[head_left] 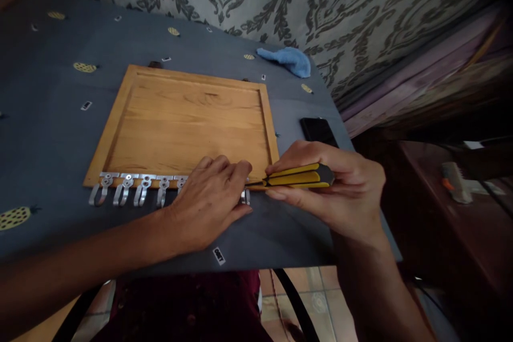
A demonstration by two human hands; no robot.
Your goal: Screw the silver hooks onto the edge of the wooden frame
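Wooden board point(196, 123), curved metal hooks point(163, 186); left hand point(206, 200) palm-down, finger grip unclear; right hand point(350, 187): fingers clamped on yellow screwdriver point(300, 177).

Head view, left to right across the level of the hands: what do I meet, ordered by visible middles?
Leftmost metal hook → left hand → yellow-and-black screwdriver → right hand → white-and-orange object.

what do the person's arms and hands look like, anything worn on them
The left hand and right hand are bare, with no gloves visible. The left forearm and right forearm show no sleeves or markings.
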